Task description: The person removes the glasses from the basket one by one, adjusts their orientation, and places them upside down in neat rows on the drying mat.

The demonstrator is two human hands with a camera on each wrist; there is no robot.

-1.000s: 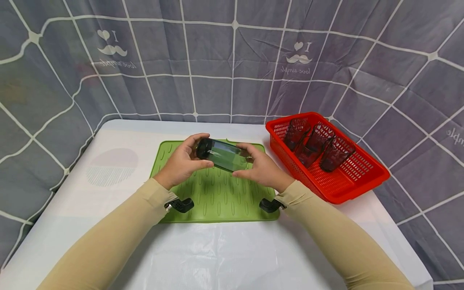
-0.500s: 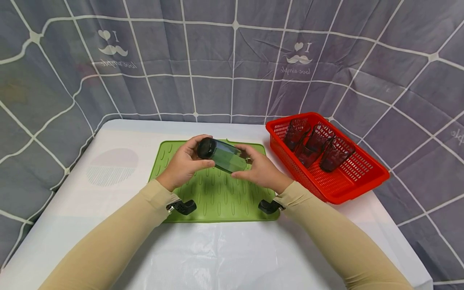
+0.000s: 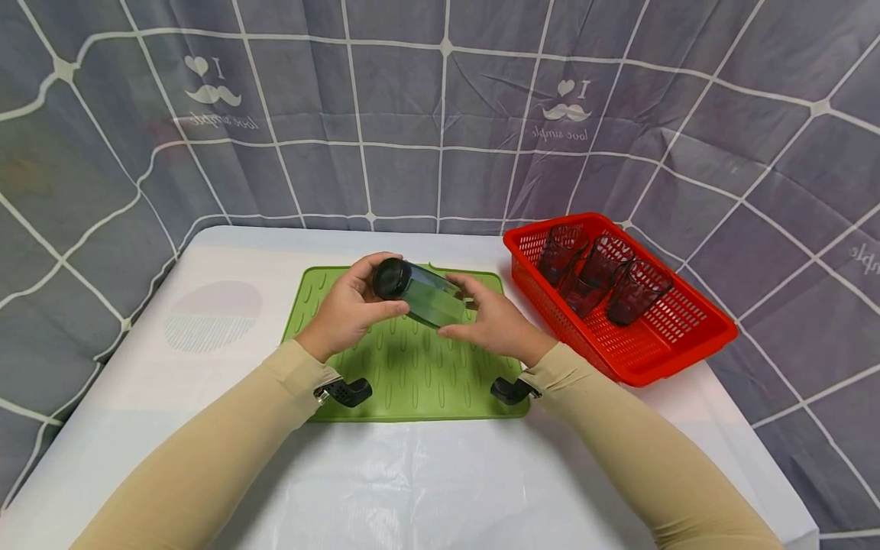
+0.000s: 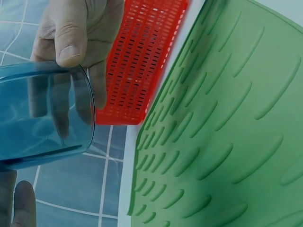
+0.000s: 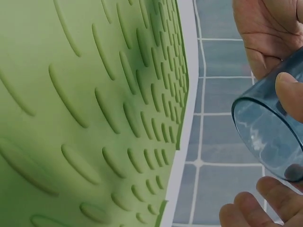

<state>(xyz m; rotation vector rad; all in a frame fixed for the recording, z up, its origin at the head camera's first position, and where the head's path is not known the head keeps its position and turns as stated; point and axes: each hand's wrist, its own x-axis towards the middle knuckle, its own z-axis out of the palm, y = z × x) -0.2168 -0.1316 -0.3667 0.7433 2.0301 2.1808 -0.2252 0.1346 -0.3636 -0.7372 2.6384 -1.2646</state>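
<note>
A dark tinted drinking glass (image 3: 433, 299) lies nearly sideways between both hands, raised over a green ridged mat (image 3: 412, 382). My left hand (image 3: 340, 315) grips its thick base end, thumb in front and fingers behind. At the open end, my right hand (image 3: 500, 325) holds the rim between thumb and fingers. From the left wrist, the clear blue-looking glass (image 4: 42, 123) shows its rim under the right thumb (image 4: 71, 45). The right wrist view looks into the mouth of the glass (image 5: 267, 135), with fingertips (image 5: 251, 208) just below.
A red perforated basket (image 3: 667, 355) stands on the right of the white-covered table (image 3: 412, 481), with several dark tinted glasses (image 3: 639, 292) lying in it. Behind and at the sides hangs a grey checked curtain (image 3: 406, 183).
The glass has turned slightly, so more of its round dark base faces the head camera. Both hands keep their hold and have barely shifted; the basket is unmoved.
</note>
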